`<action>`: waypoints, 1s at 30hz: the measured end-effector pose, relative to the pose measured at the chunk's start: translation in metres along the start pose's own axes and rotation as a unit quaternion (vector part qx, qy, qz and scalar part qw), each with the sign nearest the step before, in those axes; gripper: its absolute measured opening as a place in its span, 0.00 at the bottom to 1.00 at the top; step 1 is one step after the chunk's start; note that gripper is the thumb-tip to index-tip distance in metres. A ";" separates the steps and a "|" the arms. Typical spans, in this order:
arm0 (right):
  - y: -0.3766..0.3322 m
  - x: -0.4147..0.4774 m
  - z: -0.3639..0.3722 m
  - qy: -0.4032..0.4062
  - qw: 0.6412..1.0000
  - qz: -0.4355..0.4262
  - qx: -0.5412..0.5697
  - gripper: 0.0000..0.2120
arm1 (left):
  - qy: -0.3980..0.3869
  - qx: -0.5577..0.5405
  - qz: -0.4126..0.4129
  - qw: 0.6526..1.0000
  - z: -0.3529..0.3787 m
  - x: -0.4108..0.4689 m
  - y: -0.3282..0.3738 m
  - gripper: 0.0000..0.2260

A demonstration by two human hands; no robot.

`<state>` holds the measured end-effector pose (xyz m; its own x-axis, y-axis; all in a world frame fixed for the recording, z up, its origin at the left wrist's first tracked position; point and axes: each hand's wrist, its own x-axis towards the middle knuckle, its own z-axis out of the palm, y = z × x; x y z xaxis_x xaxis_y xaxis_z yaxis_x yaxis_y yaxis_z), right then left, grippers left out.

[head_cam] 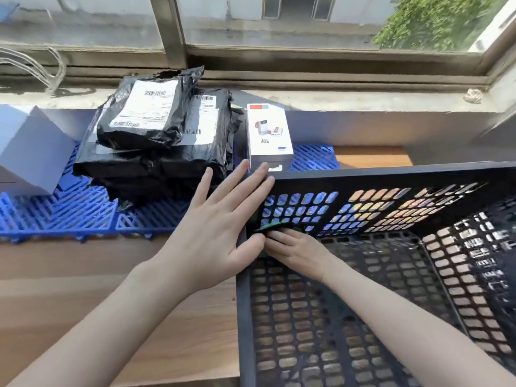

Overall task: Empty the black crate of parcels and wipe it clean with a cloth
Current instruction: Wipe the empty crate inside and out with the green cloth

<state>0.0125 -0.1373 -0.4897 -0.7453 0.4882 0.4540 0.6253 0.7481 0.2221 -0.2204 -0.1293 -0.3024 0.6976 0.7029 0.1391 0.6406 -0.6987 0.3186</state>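
Currently: black crate (391, 174) sits on the right part of the wooden desk (181, 331) and runs down to the near edge. The wood shows through its perforated floor and walls. Inside it, only the right hand and a cloth show.

Left hand (220, 227): flat, fingers straight and spread, laid against the outside of the crate's far-left corner.

Right hand (293, 248): inside the crate at that same corner, fingers curled on a dark green cloth (272, 228) held at the base of the wall. The cloth is mostly hidden.

Along the desk's far edge lie blue plastic grid mats (64, 213). On them:
- a stack of black mailer parcels (150, 141) with white labels, just left of the crate's corner
- a white product box (269, 135), upright just beside the stack
- a plain white box (28, 146) toward the far-left corner

Behind the desk: rough concrete window sill (349, 103), dusty window (307, 23), daylight. White cables (42, 65) lie on the sill at left.
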 end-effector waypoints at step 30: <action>0.061 -0.002 -0.147 -0.027 0.994 -0.010 -0.108 0.14 | -0.032 -0.012 -0.026 0.999 -0.009 0.000 0.011 0.35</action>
<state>0.0862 -0.1586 -0.3502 -0.7656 0.5024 0.4018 0.6412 0.6468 0.4130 -0.2160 -0.1363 -0.2908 0.6833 0.7275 0.0620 0.6690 -0.6579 0.3457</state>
